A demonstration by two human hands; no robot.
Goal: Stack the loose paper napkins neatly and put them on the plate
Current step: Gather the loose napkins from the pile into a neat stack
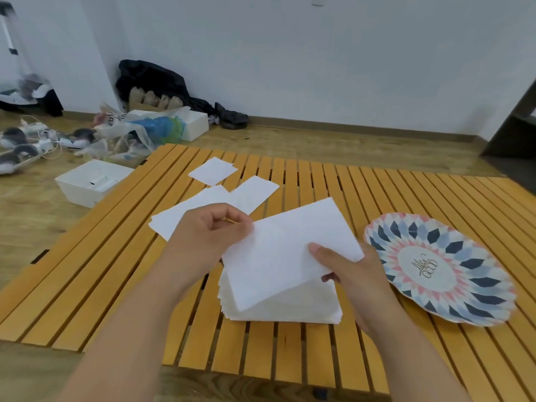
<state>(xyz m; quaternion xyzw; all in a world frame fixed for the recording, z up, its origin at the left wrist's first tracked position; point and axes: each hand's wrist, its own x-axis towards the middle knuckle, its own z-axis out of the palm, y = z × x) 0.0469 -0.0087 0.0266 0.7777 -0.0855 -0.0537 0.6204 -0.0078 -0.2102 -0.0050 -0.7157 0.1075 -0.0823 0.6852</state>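
Nearest the viewer, a stack of napkins (290,310) is seen lying on the slatted wooden table (377,192), its edges roughly squared. Just above the stack, a single napkin (290,250) is held tilted, with its near corner hanging over the pile. Its left edge is pinched by the left hand (203,236), whose fingers are curled in against the thumb. Its right edge is gripped by the right hand (356,274), the thumb laid on top and the fingers tucked beneath the sheet.

To the right of the stack, near the right hand, a patterned plate (475,285) is set on the table; nothing is carried on it.

Farther back, loose sheets are left spread on the slats: a larger white sheet (185,211) behind the left hand, a square napkin (255,191) overlapping its far corner, and a small napkin (213,170) lying apart near the far edge.

Beyond the table's left edge, a white tray (90,184) is placed on the floor. Plastic bags (139,129) and a black bag (150,76) are piled against the wall.
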